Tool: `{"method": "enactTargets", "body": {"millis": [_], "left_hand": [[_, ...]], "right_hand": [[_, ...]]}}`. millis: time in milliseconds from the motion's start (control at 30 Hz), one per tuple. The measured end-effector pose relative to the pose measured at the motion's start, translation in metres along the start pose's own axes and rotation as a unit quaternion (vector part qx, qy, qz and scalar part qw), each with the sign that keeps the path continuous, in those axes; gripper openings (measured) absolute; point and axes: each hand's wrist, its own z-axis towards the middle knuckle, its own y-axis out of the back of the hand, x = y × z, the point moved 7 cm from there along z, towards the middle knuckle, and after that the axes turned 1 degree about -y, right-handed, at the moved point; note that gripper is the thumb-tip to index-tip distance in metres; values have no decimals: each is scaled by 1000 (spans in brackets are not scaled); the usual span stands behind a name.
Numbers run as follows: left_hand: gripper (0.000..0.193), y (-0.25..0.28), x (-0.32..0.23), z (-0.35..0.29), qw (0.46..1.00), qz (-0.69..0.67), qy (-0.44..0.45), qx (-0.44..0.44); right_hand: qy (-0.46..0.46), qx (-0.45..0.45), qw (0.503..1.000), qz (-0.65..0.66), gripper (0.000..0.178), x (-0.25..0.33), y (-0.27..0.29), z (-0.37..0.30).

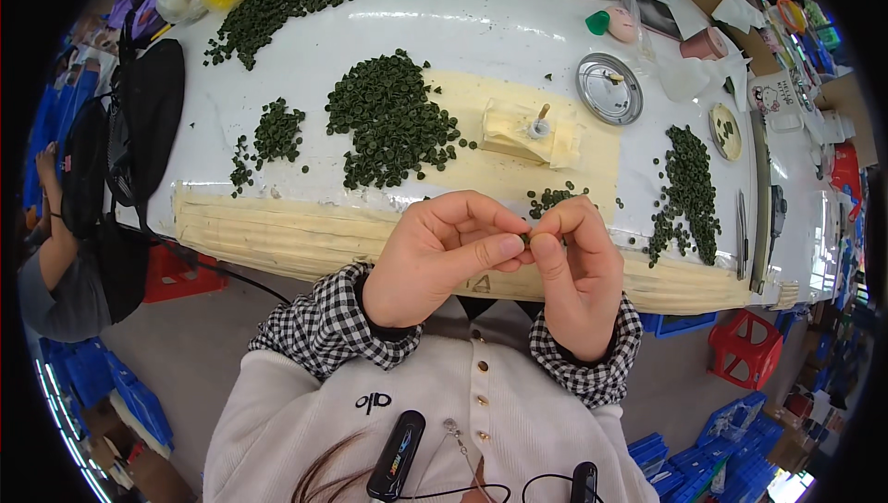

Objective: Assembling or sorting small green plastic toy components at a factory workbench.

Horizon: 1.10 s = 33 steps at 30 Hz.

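My left hand [444, 253] and my right hand [581, 267] meet fingertip to fingertip above the table's front edge. Both are closed in a pinch around a small dark green piece [525, 238], mostly covered by the fingers. A few similar small round green pieces [552, 198] lie on the table just beyond my right hand. Farther off stands a tape-wrapped block [504, 133] with a short peg sticking up from it. Left of the block spreads a large pile of dark green round pieces [384, 119].
Smaller green piles [277, 131] lie at the left, with another pile [686, 193] at the right. A round metal lid [609, 89] sits back right. Tweezers [742, 235] lie near the right edge. A black bag [153, 115] and a person's arm [57, 216] are at far left. Red stools [745, 349] stand below.
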Motion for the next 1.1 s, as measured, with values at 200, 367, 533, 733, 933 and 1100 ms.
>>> {"method": "enactTargets", "body": {"millis": [200,367,533,733,933,1100], "left_hand": [[10,-2,-3,-2,1000,8,-20,8],[13,-5,-4,-3,999,27,-23,16],[20,-7,-7,-4,998,29,-44,32],[16,-1,-8,-4,997,67,-37,-16],[16,2,-12,-3,992,100,-69,-42],[21,4,-12,-3,993,81,-84,-35]], "right_hand": [[-39,25,996,83,9,-3,-3,-1],[-74,38,972,221,12,0,-10,1],[-40,36,981,186,11,-3,-9,1],[-50,12,984,171,14,0,-11,0],[126,-64,986,-89,16,18,1,1],[169,-96,971,-138,18,27,0,-1]]}}
